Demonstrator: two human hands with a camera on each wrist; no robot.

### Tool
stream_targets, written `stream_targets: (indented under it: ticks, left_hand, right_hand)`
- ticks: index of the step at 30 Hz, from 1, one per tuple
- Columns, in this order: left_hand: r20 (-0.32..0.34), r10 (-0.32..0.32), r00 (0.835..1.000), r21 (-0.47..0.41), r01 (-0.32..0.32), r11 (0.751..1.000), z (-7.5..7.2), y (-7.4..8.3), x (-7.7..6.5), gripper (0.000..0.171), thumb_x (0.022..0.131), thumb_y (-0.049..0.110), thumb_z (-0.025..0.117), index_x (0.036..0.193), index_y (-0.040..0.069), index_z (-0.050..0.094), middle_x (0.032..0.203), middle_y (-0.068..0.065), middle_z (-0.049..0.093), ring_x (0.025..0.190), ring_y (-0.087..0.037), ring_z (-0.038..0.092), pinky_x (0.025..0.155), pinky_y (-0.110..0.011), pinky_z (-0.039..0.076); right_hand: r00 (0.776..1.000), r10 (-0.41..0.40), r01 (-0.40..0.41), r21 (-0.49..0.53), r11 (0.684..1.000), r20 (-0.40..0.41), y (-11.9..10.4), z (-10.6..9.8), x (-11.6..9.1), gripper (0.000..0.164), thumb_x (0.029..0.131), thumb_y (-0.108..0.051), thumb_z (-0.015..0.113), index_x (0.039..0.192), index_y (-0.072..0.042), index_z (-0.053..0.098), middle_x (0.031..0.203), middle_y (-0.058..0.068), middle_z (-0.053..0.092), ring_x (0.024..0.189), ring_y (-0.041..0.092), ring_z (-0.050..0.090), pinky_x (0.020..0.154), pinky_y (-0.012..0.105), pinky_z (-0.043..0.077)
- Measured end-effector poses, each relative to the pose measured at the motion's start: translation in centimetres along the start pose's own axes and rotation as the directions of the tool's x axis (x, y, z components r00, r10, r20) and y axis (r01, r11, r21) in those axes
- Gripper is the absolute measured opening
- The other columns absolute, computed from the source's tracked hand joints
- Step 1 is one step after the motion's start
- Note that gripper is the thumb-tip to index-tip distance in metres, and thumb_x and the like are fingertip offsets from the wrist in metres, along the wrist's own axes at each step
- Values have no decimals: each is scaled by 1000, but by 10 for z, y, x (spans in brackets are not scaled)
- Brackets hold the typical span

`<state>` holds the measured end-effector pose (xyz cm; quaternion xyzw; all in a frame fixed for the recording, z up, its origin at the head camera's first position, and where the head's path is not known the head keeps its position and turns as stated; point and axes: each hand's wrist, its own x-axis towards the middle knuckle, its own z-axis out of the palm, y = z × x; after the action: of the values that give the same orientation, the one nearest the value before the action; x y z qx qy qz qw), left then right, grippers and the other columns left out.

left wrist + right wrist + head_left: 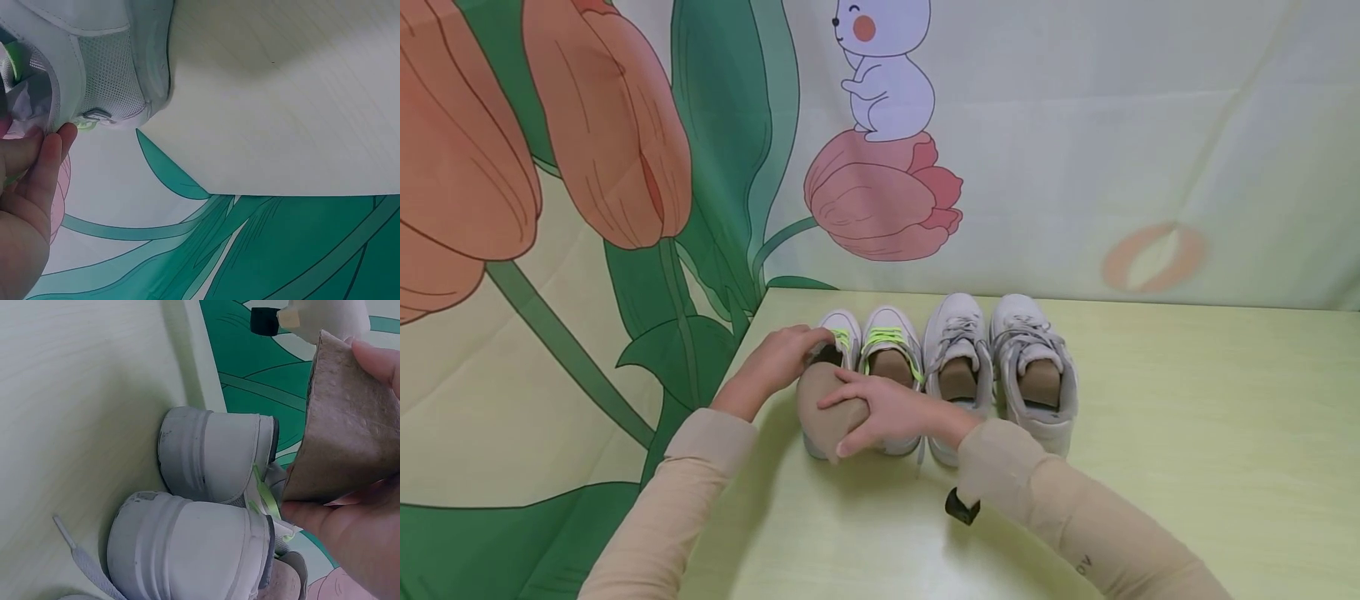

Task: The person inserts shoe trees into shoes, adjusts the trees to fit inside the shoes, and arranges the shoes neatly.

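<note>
My left hand (782, 358) pinches the collar edge of the leftmost white sneaker (109, 69), which has neon green laces. In my right hand (887, 408) is a brown moulded shoe insert (823, 412), gripped between thumb and fingers above that sneaker's heel. The right wrist view shows the insert (356, 425) as a curved, stiff shell, apart from the heels below. Beside it, a second green-laced sneaker (889, 318) has a brown insert (891, 367) inside. The insert in my right hand hides much of the leftmost sneaker.
To the right stand two white sneakers with grey laces, one nearer (955, 308) and one at the row's end (1069, 429), both with brown inserts inside. All are on a pale table (1210, 433). Behind rises a printed flower cloth (1037, 167). A loose lace (87, 569) trails on the table.
</note>
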<state>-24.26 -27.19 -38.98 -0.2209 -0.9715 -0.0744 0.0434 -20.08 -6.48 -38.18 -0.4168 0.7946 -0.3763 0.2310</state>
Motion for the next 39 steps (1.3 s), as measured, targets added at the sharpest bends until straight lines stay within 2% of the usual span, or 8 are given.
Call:
stream_targets:
  ticks: [8,19,27,29,33,36,39]
  left_hand:
    - [-10,-1,1000,-6,1,1000,-1,0,0,36,80,-7,54,107,16,59,90,-9,62,83,-24,59,75,-37,48]
    - [-9,8,1000,-10,-8,1000,0,-2,2,37,78,-8,54,106,15,60,86,-9,62,80,-23,59,73,-37,48]
    - [-13,-2,1000,-9,2,1000,0,-2,0,38,79,-9,51,107,16,60,88,-8,63,81,-22,59,74,-36,48]
    - [-11,-9,1000,-11,9,1000,0,-2,0,39,79,-9,51,107,16,59,89,-8,63,82,-22,59,75,-36,48]
    - [-10,-14,1000,-13,14,1000,1,-3,-1,40,78,-9,51,108,15,59,90,-8,63,84,-22,59,76,-36,48]
    - [-17,-15,1000,-12,15,1000,2,-3,-1,40,78,-9,51,108,15,59,90,-9,63,84,-23,59,76,-37,48]
    - [-21,-16,1000,-8,16,1000,3,-2,-2,40,78,-9,51,108,16,59,90,-9,62,84,-23,59,76,-37,48]
  right_hand:
    - [999,35,-34,36,999,-10,3,1,11,56,71,-28,72,123,-21,52,147,8,17,135,21,19,105,36,25]
    - [999,36,-35,61,998,-10,4,3,20,56,72,-28,71,123,-20,52,146,9,20,134,20,21,102,33,29]
    - [995,25,-19,68,998,-92,-3,2,24,38,73,-19,65,111,-15,60,129,4,49,123,15,39,94,28,37]
    - [995,24,-18,66,998,-93,-4,3,24,38,74,-22,66,111,-14,60,127,3,51,122,15,39,95,27,36]
    - [994,22,-14,84,996,-103,-2,6,23,44,75,-25,69,115,-12,57,130,3,48,129,17,32,101,30,31]
    - [992,47,-34,112,993,-113,2,11,22,49,75,-27,69,119,-13,53,139,7,36,134,20,23,105,34,27]
    - [989,68,-53,115,992,-131,6,18,22,57,74,-31,69,124,-14,49,141,10,31,131,22,27,103,36,28]
